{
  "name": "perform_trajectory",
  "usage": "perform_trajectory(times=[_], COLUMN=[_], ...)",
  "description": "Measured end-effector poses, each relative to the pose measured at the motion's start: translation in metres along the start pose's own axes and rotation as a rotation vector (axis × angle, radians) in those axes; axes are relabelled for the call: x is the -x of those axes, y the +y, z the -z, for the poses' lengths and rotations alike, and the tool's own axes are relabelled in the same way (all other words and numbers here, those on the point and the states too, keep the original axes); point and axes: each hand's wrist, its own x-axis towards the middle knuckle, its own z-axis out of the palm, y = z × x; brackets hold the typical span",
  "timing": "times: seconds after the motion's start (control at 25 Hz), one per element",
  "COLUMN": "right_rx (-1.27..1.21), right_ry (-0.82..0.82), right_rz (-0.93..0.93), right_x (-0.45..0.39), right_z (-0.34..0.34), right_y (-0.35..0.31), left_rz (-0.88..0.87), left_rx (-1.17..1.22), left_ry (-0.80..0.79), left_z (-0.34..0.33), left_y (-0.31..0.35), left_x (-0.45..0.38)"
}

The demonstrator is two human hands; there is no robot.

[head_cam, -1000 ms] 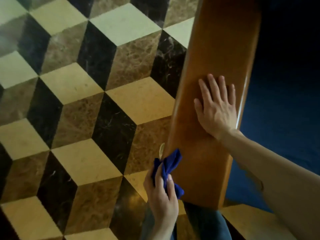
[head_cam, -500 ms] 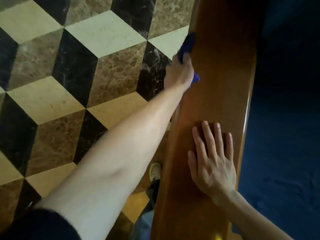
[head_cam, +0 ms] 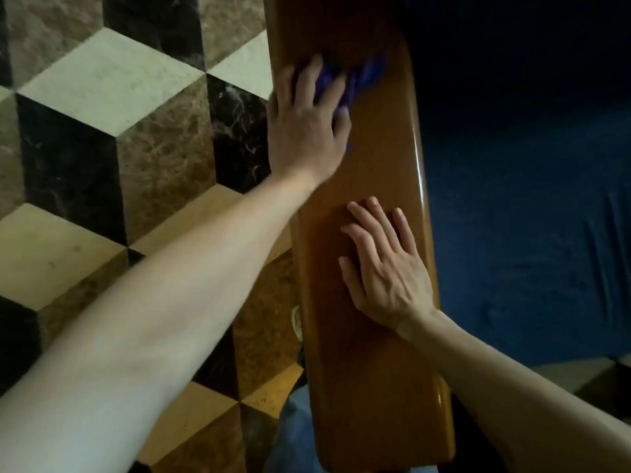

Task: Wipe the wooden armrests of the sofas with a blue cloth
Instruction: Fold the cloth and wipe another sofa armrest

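Two bare hands of ours lie on one long wooden armrest [head_cam: 372, 336], which runs from the near edge of the view away toward the top. Our left hand [head_cam: 307, 131] reaches far along it, the arm stretched across the floor side, and presses the blue cloth [head_cam: 367, 75] down on the armrest's top face near its far end. The fingers spread over the cloth and bend a little into it, so the cloth shows between them and bunches out beyond the fingertips toward the sofa side; the hand and cloth are somewhat blurred, and we cannot tell whether the fingers pinch a fold or only press. Our right hand [head_cam: 386, 268] rests flat on the armrest nearer to us, fingers straight and slightly fanned, palm down, holding nothing, well apart from the left hand. A bright strip of light lies along the rounded edge of the armrest on the sofa side. To the right of that edge sits the dark blue seat [head_cam: 529, 216], its fabric creased in a few lines. To the left spreads the floor [head_cam: 102, 138] of marble tiles in cream, brown and black, laid as a pattern of cubes. Beneath the armrest's left edge we see part of a pale shoe [head_cam: 296, 322], and lower down a patch of blue trouser cloth. We find no label, brand or writing anywhere in view.
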Motion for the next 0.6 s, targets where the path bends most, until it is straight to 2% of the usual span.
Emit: perform_trajectory(times=[0.08,0.16,0.2,0.24,0.36,0.44,0.52,0.6], right_rx=[-0.234,-0.438,-0.473,-0.452,-0.253,-0.2,-0.227,-0.265], right_ry=[0.213,0.382,0.365,0.276,0.008,-0.107,-0.162,-0.211], right_rz=[-0.071,-0.293,-0.394,-0.436,-0.285,-0.219,-0.271,-0.266], right_x=[0.004,0.02,0.033,0.052,0.126,0.166,0.186,0.194], right_z=[0.0,0.011,0.02,0.028,0.041,0.046,0.05,0.057], right_y=[-0.001,-0.002,-0.005,-0.009,-0.019,-0.015,-0.005,-0.002], left_rz=[-0.123,-0.172,-0.19,-0.204,-0.246,-0.25,-0.234,-0.087], left_rx=[-0.023,-0.057,-0.049,-0.034,-0.019,-0.008,0.053,0.12], left_ry=[-0.136,-0.311,-0.369,-0.43,-0.596,-0.637,-0.636,-0.589], left_z=[0.007,0.014,0.023,0.032,0.053,0.06,0.07,0.09], left_y=[0.023,0.044,0.056,0.071,0.108,0.114,0.11,0.101], left_x=[0.099,0.189,0.23,0.272,0.359,0.367,0.359,0.356])
